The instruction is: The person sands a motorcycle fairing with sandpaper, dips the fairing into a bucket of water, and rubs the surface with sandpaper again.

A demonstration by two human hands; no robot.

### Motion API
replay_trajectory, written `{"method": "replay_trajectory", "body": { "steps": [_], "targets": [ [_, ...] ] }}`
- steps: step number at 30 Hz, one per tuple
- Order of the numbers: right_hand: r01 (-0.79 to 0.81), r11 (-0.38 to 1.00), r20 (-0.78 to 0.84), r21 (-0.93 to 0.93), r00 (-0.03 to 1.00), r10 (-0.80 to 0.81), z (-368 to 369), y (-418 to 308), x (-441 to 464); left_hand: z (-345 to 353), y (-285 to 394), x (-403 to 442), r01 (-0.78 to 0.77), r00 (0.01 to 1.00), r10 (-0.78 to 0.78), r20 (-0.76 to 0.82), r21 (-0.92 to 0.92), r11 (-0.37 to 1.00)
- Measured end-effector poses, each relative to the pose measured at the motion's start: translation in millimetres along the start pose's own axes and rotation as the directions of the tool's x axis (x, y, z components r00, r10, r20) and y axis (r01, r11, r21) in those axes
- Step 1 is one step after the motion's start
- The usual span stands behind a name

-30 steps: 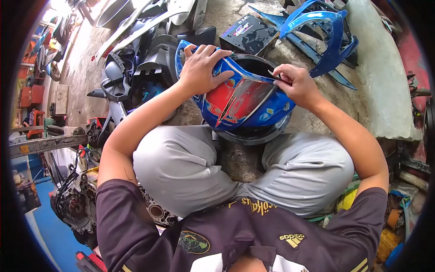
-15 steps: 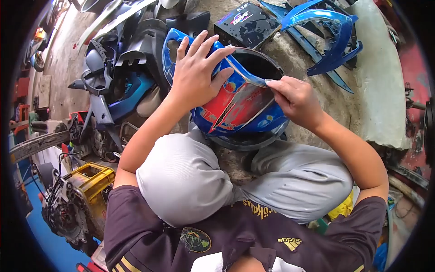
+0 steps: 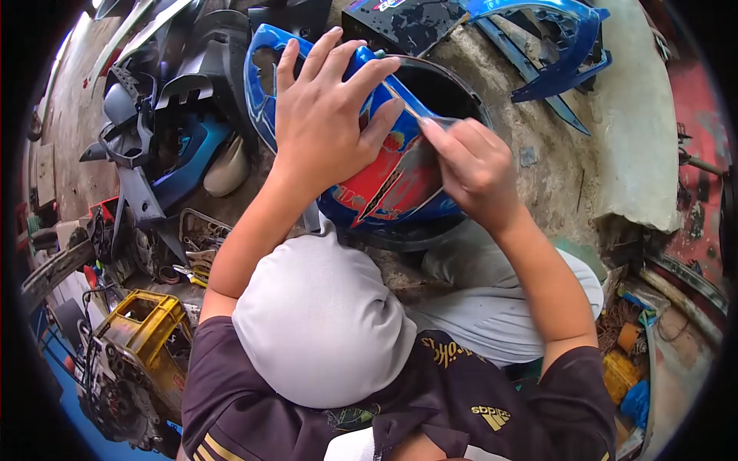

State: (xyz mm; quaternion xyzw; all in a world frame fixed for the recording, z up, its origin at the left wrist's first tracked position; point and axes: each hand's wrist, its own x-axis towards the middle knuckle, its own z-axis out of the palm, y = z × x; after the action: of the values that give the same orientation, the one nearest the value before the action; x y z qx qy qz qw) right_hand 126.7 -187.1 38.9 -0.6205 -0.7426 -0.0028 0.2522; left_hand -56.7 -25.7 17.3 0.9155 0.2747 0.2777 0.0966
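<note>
A blue motorcycle body panel (image 3: 357, 192) with red, scuffed graphics and worn paint lies over a dark round basin (image 3: 453, 81) in front of my knees. My left hand (image 3: 327, 111) rests on the panel's upper left part, its fingers spread and the thumb pointing right. At the panel's upper right edge, my right hand (image 3: 477, 169) is closed in a pinch. Something small and greyish shows by its fingertips, too blurred to name. The panel's underside is hidden.
Other blue panels (image 3: 538, 46) lie at the upper right, beside a black box (image 3: 403, 23). Dark plastic fairings (image 3: 184, 100) are piled on the left. A yellow crate (image 3: 142, 319) stands at the lower left; a pale slab (image 3: 638, 131) lies on the right.
My right hand has slid left along the panel's edge, towards my left hand. The view has shifted, and my right knee sits lower. My left hand stays spread on the panel.
</note>
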Motion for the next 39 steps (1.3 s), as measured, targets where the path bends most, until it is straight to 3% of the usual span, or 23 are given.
{"method": "replay_trajectory", "body": {
  "steps": [8,11,16,20,27,31,35,39],
  "targets": [
    [-0.120,0.992,-0.093,0.023,0.988,0.122,-1,18,-30,1,-1,-2,0.006,1.000,-0.006,-0.023,-0.007,1.000],
    [-0.111,0.993,-0.108,0.047,0.987,0.115,13,-3,-3,3,-2,-3,0.006,1.000,-0.005,-0.020,0.015,1.000],
    [-0.105,0.993,-0.043,0.054,0.993,0.108,0,21,-45,4,0,-5,-0.003,1.000,0.004,-0.023,0.041,0.999],
    [-0.056,0.995,-0.133,0.087,0.989,0.068,20,-7,3,9,-1,-6,-0.014,1.000,0.015,-0.027,0.050,0.999],
    [-0.102,0.994,-0.025,0.030,0.994,0.103,1,14,-39,6,3,-4,-0.010,0.999,0.012,-0.034,0.057,0.998],
    [-0.045,0.998,-0.128,0.054,0.990,0.052,17,-3,-6,9,-3,-6,-0.010,0.999,0.012,-0.036,0.056,0.998],
    [-0.122,0.992,0.004,0.020,0.993,0.121,-1,23,-55,6,-1,-2,-0.010,1.000,0.012,-0.029,0.046,0.999],
    [-0.049,0.998,-0.062,0.047,0.997,0.052,17,-6,14,7,1,-6,0.002,1.000,-0.002,-0.005,0.028,1.000]
  ]
}}
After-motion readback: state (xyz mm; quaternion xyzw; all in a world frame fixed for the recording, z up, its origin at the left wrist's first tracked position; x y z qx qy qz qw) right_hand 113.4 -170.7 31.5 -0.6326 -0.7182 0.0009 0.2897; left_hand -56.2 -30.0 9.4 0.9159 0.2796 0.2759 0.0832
